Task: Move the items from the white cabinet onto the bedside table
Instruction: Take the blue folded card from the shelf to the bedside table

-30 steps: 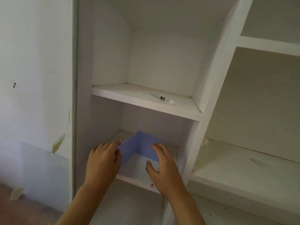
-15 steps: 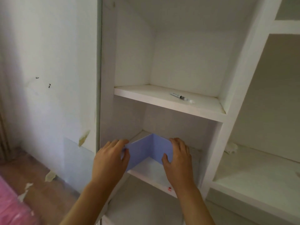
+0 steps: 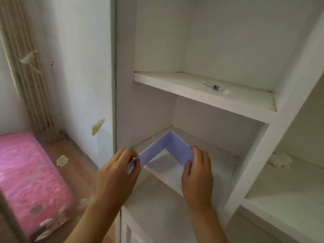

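A light purple L-shaped piece [image 3: 172, 146], like two walls of a thin box, stands on edge over the lower shelf [image 3: 215, 165] of the white cabinet. My left hand [image 3: 117, 174] pinches its left end and my right hand [image 3: 198, 171] grips its right end, thumb on the inner face. A small tube or syringe-like item [image 3: 213, 86] with a white cap lies on the upper shelf [image 3: 192, 92].
A crumpled white scrap [image 3: 280, 159] lies on a shelf in the right compartment. A pink patterned bed cover [image 3: 26, 181] is at lower left, with wooden floor and paper scraps beside it. A ribbed radiator [image 3: 29, 85] stands by the left wall.
The view has swung left, bringing the pink bed and radiator into sight. Both hands have closed on the purple piece's ends and drawn it toward the shelf's front edge.
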The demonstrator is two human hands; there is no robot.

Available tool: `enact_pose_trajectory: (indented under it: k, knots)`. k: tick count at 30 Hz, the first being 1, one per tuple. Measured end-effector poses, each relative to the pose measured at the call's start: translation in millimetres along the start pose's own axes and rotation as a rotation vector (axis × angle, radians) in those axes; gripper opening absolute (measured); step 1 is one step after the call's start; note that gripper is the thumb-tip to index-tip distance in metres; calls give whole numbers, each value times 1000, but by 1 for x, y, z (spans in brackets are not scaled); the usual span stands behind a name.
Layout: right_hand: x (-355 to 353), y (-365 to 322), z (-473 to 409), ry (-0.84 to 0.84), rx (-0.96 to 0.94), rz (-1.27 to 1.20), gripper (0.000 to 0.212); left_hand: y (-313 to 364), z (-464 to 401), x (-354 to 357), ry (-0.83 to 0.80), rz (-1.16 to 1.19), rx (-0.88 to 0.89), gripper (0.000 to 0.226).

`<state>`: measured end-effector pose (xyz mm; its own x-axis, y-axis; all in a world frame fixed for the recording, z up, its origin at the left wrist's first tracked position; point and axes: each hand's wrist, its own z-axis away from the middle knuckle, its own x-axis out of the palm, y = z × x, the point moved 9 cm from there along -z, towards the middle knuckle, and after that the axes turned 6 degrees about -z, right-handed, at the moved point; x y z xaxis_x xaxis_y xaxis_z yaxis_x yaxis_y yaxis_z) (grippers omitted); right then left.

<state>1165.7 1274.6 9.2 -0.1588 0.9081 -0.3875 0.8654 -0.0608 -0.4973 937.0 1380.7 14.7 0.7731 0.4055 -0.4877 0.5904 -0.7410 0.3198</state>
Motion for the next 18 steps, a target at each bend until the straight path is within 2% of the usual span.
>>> enact_pose_trajectory:
  k: [7,11,14,18]
  knots:
    - [6,-21,24,24,-55,-121,27,-2,40,-32,20,-88,-3,31]
    - [-1,-44,35,7,-79,-165,16,-9,58,-57,2,-93,-61,23]
    - [-10,-67,45,-7,-77,-184,19,-10,68,-86,15,-111,-82,10]
    - [-31,-107,70,-12,-89,-232,23,-10,89,-139,44,-149,-98,16]
